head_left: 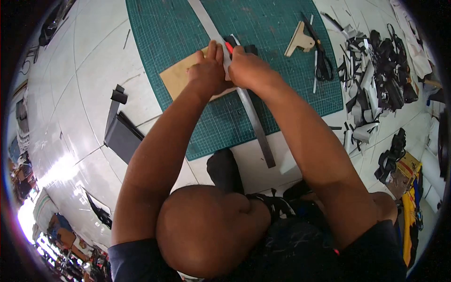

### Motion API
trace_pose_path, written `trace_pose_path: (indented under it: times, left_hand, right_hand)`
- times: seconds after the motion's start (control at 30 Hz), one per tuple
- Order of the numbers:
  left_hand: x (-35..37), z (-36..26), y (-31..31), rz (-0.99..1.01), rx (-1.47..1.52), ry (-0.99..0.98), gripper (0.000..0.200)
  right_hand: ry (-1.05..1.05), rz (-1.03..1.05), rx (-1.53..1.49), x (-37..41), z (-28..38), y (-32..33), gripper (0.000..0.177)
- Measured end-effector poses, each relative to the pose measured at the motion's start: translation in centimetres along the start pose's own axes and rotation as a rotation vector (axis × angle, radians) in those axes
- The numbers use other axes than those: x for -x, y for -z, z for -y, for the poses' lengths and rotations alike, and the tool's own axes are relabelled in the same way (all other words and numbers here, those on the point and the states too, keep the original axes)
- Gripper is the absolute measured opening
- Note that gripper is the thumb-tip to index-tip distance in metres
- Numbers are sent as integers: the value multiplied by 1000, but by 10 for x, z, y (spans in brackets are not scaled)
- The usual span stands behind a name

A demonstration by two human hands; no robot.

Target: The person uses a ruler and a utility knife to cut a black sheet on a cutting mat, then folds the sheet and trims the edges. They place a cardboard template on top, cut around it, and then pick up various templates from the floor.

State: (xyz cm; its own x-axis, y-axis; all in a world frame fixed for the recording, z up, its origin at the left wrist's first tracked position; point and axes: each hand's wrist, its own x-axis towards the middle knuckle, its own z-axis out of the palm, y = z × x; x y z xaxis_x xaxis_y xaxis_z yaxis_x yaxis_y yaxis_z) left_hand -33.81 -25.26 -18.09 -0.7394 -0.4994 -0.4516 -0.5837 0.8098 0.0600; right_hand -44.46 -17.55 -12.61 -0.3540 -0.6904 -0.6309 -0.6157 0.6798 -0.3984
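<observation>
My left hand [206, 69] lies flat with its fingers stretched out, on a tan board [176, 77] and against the edge of a long steel ruler [253, 120]. My right hand [249, 68] is closed around a red utility knife [229, 47] beside the ruler; its blade is hidden. The ruler runs diagonally across the board and past the near edge of the green cutting mat [286, 96]. Dark material [252, 49] shows just beyond my right hand.
On the mat's right side lie a beige wide-blade scraper or clip [299, 39] and black-handled scissors [323, 66]. Black and silver scraps [376, 75] are heaped on the tiled floor at right. A folded dark grey sheet [123, 136] lies at left.
</observation>
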Motion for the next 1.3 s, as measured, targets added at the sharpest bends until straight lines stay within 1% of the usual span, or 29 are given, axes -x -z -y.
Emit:
trace_pose_path:
  times: [0.03,0.07,0.13,0.2,0.27,0.37,0.43,0.47,0.6,0.67,0.8,0.9,1.0,1.1,1.2,1.27,1.3]
  left_hand:
    - [2,-1,0,12,5,13,120]
    - [2,-2,1,18,11,29,120]
    - [4,-3,4,16,3,49,122]
    - [6,-3,10,37,10,24,123]
    - [8,-3,14,60,18,14,123]
    - [7,-4,12,55,36,15,124]
    - [9,-4,15,21,41,1,123]
    - [10,-4,15,49,59,20,124]
    - [8,-5,11,49,29,37,124]
    - [7,-6,9,63,-16,60,125]
    - [6,-4,7,45,9,47,124]
    - [3,-1,2,26,-8,30,122]
    - [-4,3,-6,7,-41,2,122]
    - [-3,3,-9,14,-27,6,123]
    - [1,-1,2,27,-16,27,123]
    - [5,-2,9,33,20,13,123]
    - [7,-3,11,34,33,5,122]
  right_hand:
    - [15,22,13,6,-4,-2,41]
    - [-46,69,-22,17,-11,-6,39]
    - [-2,-48,-8,44,-43,-43,35]
    - [-14,13,18,78,-66,-61,36]
    - [6,90,8,109,-83,-70,32]
    - [-37,78,95,116,-97,-81,33]
    - [-23,28,86,124,-99,-77,31]
    - [-7,10,84,123,-98,-74,30]
    - [13,-66,5,117,-77,-52,26]
    - [27,-138,-50,85,-61,-41,25]
    - [23,-153,-48,26,-23,-19,32]
    - [107,-225,-57,0,-13,-23,30]
    - [64,-138,-9,-10,-5,-18,38]
    - [7,-45,-11,-10,4,-4,38]
    - [85,-69,-48,1,-15,-14,35]
    - [37,-92,-78,29,-38,-40,37]
    - [-2,-4,-82,52,-47,-45,37]
